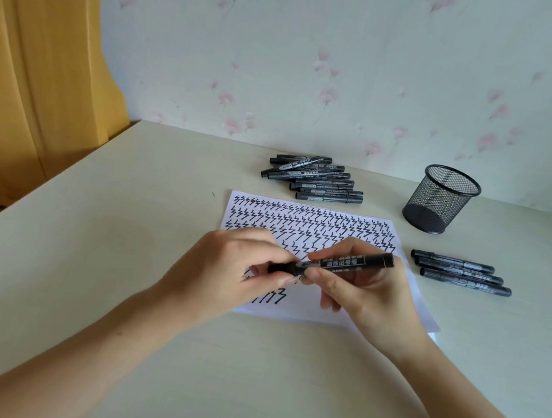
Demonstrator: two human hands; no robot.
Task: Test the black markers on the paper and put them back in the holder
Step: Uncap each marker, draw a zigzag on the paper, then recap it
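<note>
step: cap on or off, can't tell | left hand (228,265) pinches cap end, right hand (362,286) pinches marker (347,263) body | tip: hold it straight – above the paper (309,301)

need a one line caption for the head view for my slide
Both hands, left hand and right hand, hold a black marker over the zigzag-covered paper, mesh holder nearby.
</note>
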